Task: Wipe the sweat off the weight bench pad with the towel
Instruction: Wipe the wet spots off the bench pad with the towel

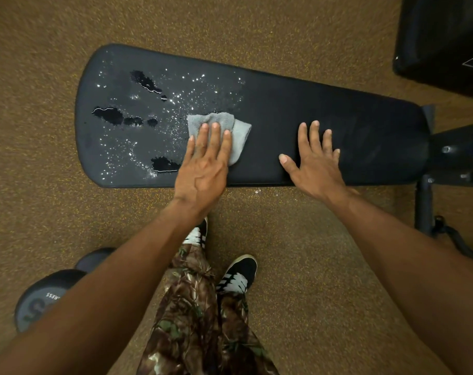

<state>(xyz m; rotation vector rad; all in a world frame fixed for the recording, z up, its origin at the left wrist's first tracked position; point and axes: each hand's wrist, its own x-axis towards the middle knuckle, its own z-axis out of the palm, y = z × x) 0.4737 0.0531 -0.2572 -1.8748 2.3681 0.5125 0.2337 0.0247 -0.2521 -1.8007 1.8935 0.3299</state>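
A long black weight bench pad (284,104) lies across the view. Its left half is wet with sweat (148,109): several dark puddles and many small droplets. A grey towel (238,133) lies folded on the pad at the right edge of the wet patch. My left hand (205,163) presses flat on the towel, fingers together and pointing away from me. My right hand (315,161) rests flat on the dry right half of the pad, fingers spread, holding nothing.
The bench's black metal frame (457,155) and post sit at the right, with another black pad (443,39) at the top right. A dumbbell (48,296) lies on the brown speckled floor at lower left. My shoes (238,277) stand just before the bench.
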